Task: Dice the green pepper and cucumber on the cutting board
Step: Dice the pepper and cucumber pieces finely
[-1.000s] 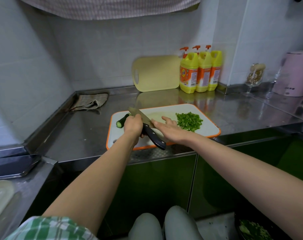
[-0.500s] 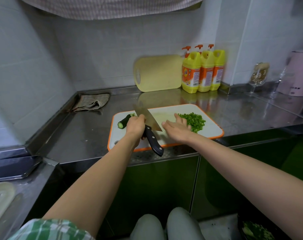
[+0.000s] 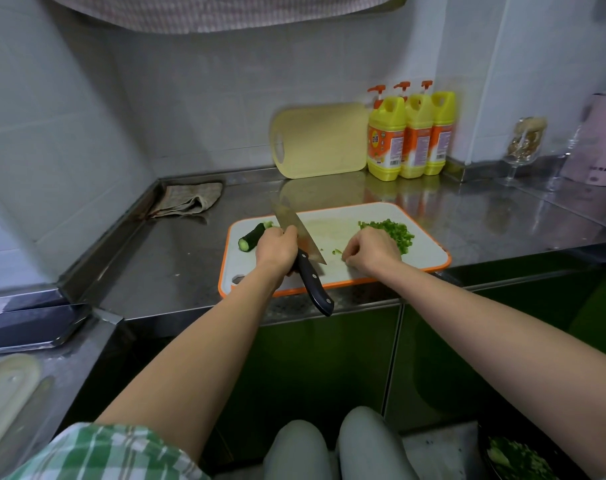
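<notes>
Left hand (image 3: 275,249): clenched round the kitchen knife (image 3: 310,271) where blade meets black handle; the blade points away over the board, and the handle end juts past the board's near edge.
Right hand (image 3: 371,251): knuckles up, fingers curled down onto the board beside a few stray green bits; cannot tell whether it pinches any.
Diced green pepper (image 3: 397,232): heaped on the board's right half, just beyond the right hand.
Cucumber (image 3: 251,237): one uncut stub at the board's far-left corner, just beside the left hand.
Cutting board (image 3: 429,252): white, orange-rimmed, flat on the steel counter (image 3: 177,265).
Background: yellow board (image 3: 320,143) against the wall, three detergent bottles (image 3: 412,133) beside it, folded cloth (image 3: 187,200) at left.
</notes>
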Demonstrator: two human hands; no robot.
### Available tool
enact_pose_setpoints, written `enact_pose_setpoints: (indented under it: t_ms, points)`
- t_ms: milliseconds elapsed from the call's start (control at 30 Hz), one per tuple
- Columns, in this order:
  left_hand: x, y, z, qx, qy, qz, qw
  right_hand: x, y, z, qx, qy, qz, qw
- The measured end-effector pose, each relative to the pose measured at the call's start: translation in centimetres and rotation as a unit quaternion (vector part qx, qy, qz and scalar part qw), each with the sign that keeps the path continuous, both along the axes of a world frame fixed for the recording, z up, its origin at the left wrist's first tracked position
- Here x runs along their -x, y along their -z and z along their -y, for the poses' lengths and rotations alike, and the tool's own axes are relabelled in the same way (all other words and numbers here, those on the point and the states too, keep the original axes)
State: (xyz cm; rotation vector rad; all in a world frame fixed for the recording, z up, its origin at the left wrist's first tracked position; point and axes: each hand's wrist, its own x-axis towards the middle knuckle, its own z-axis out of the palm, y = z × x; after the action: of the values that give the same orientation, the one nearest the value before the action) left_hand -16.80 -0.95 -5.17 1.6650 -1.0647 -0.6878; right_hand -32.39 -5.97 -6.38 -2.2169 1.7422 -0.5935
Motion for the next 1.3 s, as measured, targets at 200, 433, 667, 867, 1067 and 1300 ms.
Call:
enact_pose_setpoints:
  t_ms: [200, 433, 667, 867, 1067, 1300]
  points:
    - [0.9, -0.5, 0.5, 0.005, -0.019, 0.043, 0.999, 0.8, -2.0, -0.1, 0.03, -0.056, 0.178, 0.982]
    - [3.2, -0.9, 1.9, -0.004, -0.034, 0.077, 0.996, 0.8, -5.1, -4.2, -0.197, -0.231, 0.106, 0.947]
    - [2.1, -0.2, 1.2, 0.01, -0.018, 0.127, 0.992, 0.7, -3.4, -3.2, -0.206, -0.097, 0.336, 0.914]
    - [0.4, 1.8, 0.5, -0.102, -0.086, 0.424, 0.896, 0.8, -2.2, -3.3, -0.271, -0.064, 0.3, 0.912]
    - [-0.4, 2.9, 0.7, -0.11, -0.038, 0.414, 0.903, 3.7, -1.5, -1.8, -0.253, -0.001, 0.26, 0.932]
    - [-0.3, 2.9, 1.0, -0.06, -0.021, 0.386, 0.92, 5.4, -1.9, -0.7, -0.196, 0.012, 0.248, 0.949]
